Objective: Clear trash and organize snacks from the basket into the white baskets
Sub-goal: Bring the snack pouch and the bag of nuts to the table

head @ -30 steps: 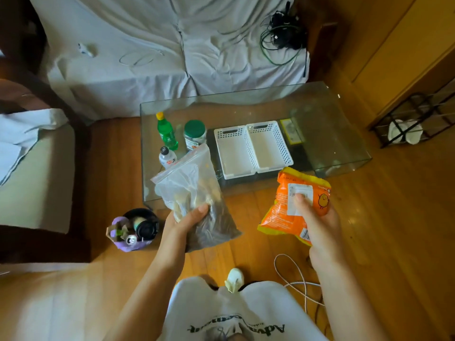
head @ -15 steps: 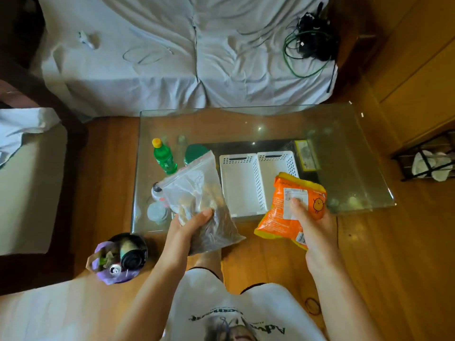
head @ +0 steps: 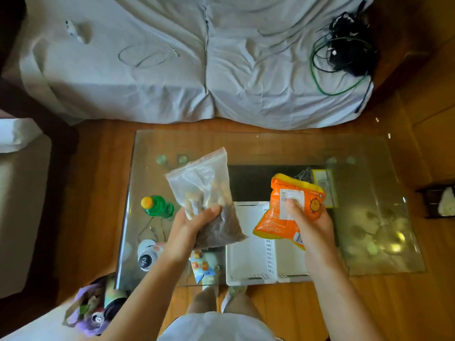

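My left hand grips a clear zip bag of snacks by its lower part, holding it upright over the glass table. An orange snack packet with a chick drawing is held in my right hand, thumb on its label. Both hang above two white baskets that stand side by side at the table's near edge; the right basket is partly hidden by my arm and the packet.
A green bottle, a white-capped bottle and a colourful small packet sit left of the baskets. A yellow packet lies behind them. A purple bag of trash stands on the floor at lower left. A covered sofa lies beyond.
I have stepped closer, so the table and baskets now lie right under my hands. Both hands still hold the same bags, now over the baskets.
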